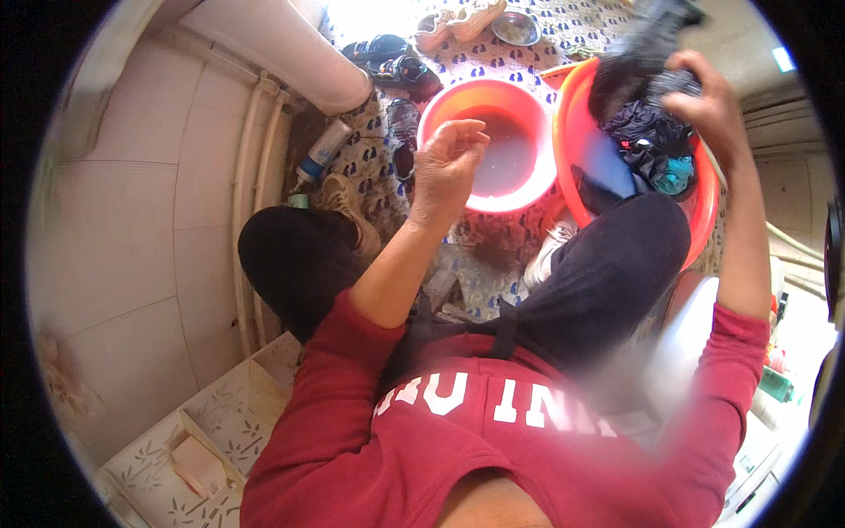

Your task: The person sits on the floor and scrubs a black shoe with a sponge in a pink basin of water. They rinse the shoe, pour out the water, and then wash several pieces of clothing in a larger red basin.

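My right hand (709, 109) grips a dark cloth (634, 59), blurred, above a large orange-red tub (708, 198). In that tub lie dark clothes (650, 132) and a teal cloth (675, 175), beside a blue surface that I cannot identify. My left hand (449, 165) hangs with curled fingers over the near left rim of a smaller red basin (505, 203). Nothing shows between its fingers, and the fingertips look apart from the thumb. Cloudy water (505, 152) stands in the basin. The two vessels stand side by side on the floor, between and beyond my knees.
Dark shoes (403, 125), pale shoes (462, 23) and a metal bowl (517, 29) are on the patterned floor (475, 59). A bottle (327, 148) lies near the pipes (254, 198) along the left wall. A pale compartmented tray (142, 449) is at the lower left.
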